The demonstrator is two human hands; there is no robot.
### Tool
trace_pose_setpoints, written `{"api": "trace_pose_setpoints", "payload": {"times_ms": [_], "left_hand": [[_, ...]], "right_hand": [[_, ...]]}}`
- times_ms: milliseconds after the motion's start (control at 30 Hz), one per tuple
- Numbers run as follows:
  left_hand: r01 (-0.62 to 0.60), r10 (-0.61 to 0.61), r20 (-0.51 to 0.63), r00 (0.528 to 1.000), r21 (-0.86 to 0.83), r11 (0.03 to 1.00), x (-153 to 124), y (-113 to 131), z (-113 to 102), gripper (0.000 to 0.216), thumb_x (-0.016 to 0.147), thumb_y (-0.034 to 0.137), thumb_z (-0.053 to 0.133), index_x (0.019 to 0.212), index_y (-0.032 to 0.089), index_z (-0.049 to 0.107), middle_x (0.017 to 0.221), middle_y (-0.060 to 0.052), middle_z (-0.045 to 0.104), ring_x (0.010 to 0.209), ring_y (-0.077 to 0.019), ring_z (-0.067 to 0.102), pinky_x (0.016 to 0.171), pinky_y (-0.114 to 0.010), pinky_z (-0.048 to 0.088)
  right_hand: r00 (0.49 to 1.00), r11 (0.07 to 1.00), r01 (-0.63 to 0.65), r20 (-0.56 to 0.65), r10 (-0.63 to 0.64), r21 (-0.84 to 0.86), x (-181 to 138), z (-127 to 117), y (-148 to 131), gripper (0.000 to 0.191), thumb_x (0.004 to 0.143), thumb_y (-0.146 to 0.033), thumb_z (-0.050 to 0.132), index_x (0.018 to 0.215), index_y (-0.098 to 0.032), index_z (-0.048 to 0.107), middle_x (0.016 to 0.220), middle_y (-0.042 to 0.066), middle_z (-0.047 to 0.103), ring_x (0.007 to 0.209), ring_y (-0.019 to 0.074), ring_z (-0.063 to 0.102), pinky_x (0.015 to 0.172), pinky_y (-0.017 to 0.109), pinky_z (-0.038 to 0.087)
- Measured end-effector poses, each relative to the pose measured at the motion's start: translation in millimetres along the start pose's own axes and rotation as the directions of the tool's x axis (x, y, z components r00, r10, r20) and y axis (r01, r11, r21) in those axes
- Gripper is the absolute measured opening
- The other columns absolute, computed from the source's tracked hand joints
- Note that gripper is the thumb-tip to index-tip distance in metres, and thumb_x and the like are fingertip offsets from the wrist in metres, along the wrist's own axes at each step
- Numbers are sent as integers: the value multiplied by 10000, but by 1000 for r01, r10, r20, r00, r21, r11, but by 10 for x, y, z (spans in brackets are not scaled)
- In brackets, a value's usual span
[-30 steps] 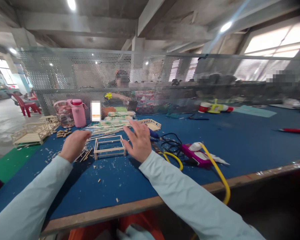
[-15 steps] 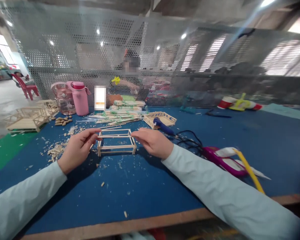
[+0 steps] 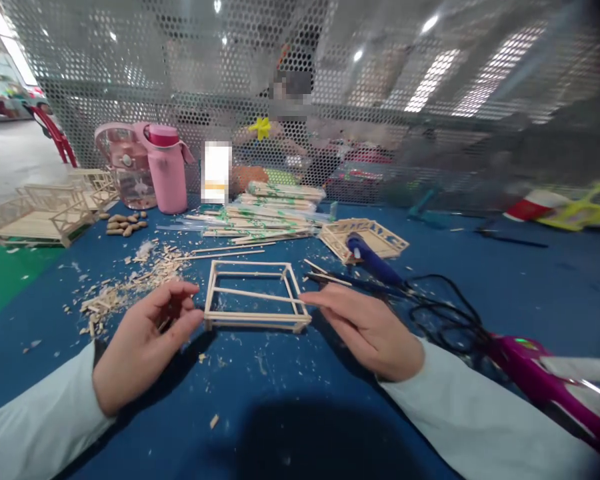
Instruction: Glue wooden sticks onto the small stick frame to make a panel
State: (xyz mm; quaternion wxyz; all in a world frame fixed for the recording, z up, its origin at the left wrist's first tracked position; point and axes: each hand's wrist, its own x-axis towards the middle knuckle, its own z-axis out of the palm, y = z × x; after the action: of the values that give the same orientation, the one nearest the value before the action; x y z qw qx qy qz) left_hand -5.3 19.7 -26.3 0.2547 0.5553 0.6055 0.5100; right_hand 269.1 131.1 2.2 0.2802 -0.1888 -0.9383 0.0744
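Note:
A small box-shaped frame of thin wooden sticks (image 3: 257,325) rests on the blue tabletop between my hands. One wooden stick (image 3: 253,294) crosses its top from the left side to the right. My left hand (image 3: 147,340) is beside the frame's left side, thumb tip at the near left corner, its fingers curled and apart from the thumb. At the crossing stick's right end, my right hand (image 3: 365,327) has its index fingertip on the stick, the other fingers folded close beneath. Wood scraps (image 3: 110,297) lie beyond my left hand.
Behind are bundled sticks (image 3: 275,217), a wooden tray-like piece (image 3: 330,240), and a blue-handled tool (image 3: 375,263) with a black cord. A magenta tool (image 3: 535,373) lies at right. Pink bottles (image 3: 167,173), peanuts (image 3: 125,225) and stick models (image 3: 40,217) stand left, before a perforated screen (image 3: 180,80).
The view has tilted down and come closer. My left hand has moved from the crossing stick's left end down to the frame's near left corner, fingers parting. My right hand stays at the stick's right end.

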Motion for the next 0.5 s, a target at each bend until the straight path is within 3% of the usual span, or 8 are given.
{"api": "trace_pose_setpoints", "payload": {"times_ms": [167, 367, 500], "left_hand": [[20, -21, 108, 994, 14, 1000, -50, -41, 28, 356, 698, 346, 664, 1025, 252, 560, 796, -5, 643, 743, -167, 643, 689, -293, 549], [50, -60, 118, 991, 87, 995, -23, 35, 36, 285, 768, 364, 586, 1012, 220, 567, 782, -6, 645, 717, -157, 640, 686, -285, 532], [49, -64, 102, 993, 142, 989, -20, 82, 31, 263, 765, 376, 581, 967, 209, 597, 765, -5, 658, 679, -145, 631, 652, -256, 516]], "right_hand": [[999, 997, 18, 37, -21, 75, 14, 4, 6, 328, 906, -165, 361, 1133, -275, 570, 806, 60, 615, 714, 145, 601, 608, 237, 483], [998, 998, 5, 62, -9, 62, 7, -2, -2, 306, 886, -120, 373, 1088, -229, 575, 798, 60, 633, 716, 139, 612, 617, 235, 489], [1000, 998, -17, 11, 16, 56, -35, 24, 5, 238, 875, -118, 401, 1008, -218, 571, 848, 55, 667, 748, 140, 636, 676, 236, 497]]}}
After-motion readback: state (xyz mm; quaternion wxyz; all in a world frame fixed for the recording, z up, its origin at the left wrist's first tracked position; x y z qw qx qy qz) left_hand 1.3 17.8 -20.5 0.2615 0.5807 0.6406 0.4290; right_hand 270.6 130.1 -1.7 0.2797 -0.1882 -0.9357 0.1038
